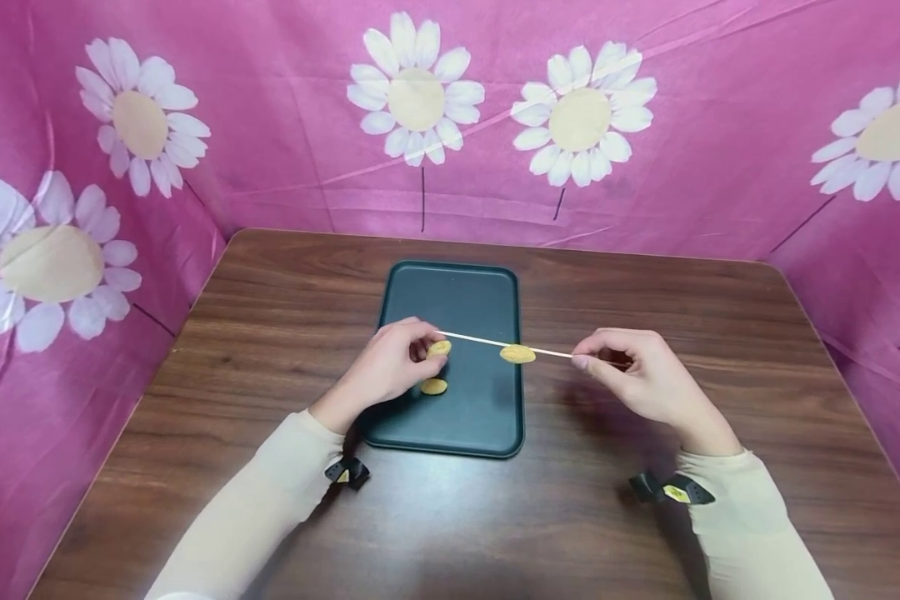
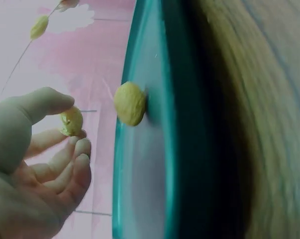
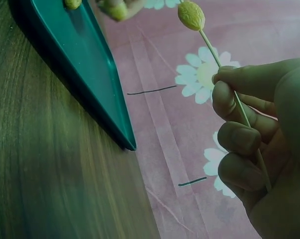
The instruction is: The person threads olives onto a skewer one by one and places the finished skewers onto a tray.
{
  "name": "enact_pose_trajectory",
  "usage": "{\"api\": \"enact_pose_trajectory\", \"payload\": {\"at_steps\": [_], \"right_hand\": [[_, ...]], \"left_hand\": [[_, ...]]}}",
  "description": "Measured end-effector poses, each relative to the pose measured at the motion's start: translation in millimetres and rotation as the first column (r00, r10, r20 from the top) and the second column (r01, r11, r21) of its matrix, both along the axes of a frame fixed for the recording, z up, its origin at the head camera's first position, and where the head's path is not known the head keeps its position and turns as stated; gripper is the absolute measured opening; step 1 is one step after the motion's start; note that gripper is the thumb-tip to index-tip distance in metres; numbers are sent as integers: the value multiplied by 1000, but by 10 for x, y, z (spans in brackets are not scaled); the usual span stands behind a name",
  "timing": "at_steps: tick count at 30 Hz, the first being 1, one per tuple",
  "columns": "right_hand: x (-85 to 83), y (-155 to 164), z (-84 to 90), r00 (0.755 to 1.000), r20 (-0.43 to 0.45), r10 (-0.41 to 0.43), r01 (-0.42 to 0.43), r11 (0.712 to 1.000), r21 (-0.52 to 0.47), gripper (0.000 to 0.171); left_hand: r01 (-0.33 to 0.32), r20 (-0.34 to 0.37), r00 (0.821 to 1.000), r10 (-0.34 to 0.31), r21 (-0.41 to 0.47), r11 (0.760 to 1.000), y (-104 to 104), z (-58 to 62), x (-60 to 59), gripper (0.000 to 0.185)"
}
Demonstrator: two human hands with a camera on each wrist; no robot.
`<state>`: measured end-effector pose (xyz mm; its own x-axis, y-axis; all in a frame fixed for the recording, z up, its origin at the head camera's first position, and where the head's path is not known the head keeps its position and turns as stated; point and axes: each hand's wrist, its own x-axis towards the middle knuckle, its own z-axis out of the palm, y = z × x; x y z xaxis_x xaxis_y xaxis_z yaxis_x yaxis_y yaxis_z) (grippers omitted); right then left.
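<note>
A: Start at the near edge. What is there?

B: Two cream sleeves (image 1: 270,492) over the brown worktop (image 1: 585,517), a small black clip at each wrist. Just beyond them lies a dark tray (image 1: 480,417).

A: And the hands?

B: The right hand (image 1: 641,379) has its fingers (image 3: 237,137) curled round the near end of a thin skewer (image 1: 547,351), pinching it between thumb and forefinger. The left hand (image 1: 390,365) has its fingers (image 2: 65,164) bent and pinches a small yellow nut (image 1: 439,347) right at the skewer's left tip, over the tray.

A: Is that nut on the skewer yet?

B: I cannot tell whether the tip has gone in; it sits at the point, held by thumb and fingertips.

A: Anything threaded already?

B: One nut, the threaded nut (image 1: 517,354), sits about midway along the skewer, up in the air above the tray's right edge.

A: What is left?

B: One loose nut (image 1: 433,387) lies on the tray, just near of the left hand. So I would judge one done, one in hand, one waiting. I see no others.

A: And farther back?

B: Bare tray, then more worktop, then a pink cloth with white daisies (image 1: 412,92) that closes in the far side and both flanks.
</note>
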<state>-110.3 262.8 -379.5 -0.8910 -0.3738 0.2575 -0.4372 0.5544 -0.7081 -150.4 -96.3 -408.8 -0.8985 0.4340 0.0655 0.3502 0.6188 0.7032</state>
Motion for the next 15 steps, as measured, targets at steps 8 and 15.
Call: {"api": "enact_pose_trajectory", "payload": {"at_steps": [8,15], "right_hand": [[20,31,9,1000,-7,9,-9,1000,0,25],[37,50,1,1000,-7,22,-23,1000,-20,27]], "left_hand": [[8,-29,1000,-5,111,994,-145,93,24,31],[28,-106,994,-10,173,985,-205,99,28,22]]}}
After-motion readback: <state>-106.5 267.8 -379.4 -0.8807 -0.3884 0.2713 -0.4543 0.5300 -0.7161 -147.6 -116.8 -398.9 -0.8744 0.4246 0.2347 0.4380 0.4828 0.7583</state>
